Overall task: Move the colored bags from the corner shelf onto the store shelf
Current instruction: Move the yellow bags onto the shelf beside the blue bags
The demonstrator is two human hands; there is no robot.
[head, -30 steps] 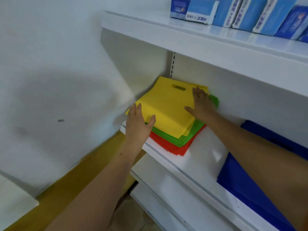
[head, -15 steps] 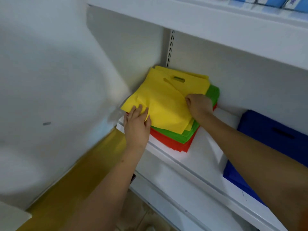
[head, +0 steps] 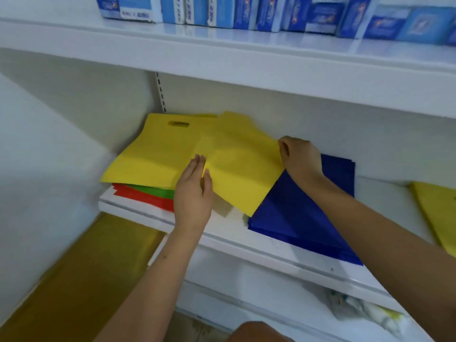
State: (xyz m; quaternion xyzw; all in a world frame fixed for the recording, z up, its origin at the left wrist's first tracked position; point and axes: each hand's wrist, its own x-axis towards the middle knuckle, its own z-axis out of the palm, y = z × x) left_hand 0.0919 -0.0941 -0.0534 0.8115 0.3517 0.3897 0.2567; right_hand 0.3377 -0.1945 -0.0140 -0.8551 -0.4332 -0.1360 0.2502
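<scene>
**shelfnewbie:** ok so what's each hand doing here?

**me:** My right hand (head: 299,157) has a pinching grip on the far right edge of the top yellow bag (head: 243,166), fingers curled round the edge. The bag is lifted and skewed, its lower right corner hanging over the blue bags (head: 303,213). My left hand (head: 193,191) is at the bag's near edge, fingers straight and together on top, thumb pressed against the fabric. Can't tell if the thumb is tucked under it.

**shelfnewbie:** and the rest of the pile?

**me:** In the corner of the shelf (head: 222,234), by the wall. Another yellow bag (head: 153,149) with a cut-out handle lies on top, green bags (head: 154,191) under it, red bags (head: 140,197) at the bottom, their edges poking out at the front. The blue bags lie flat just to the right on the same shelf. More yellow bags (head: 439,213) at the far right. Blue boxes (head: 246,11) line the shelf above.
</scene>
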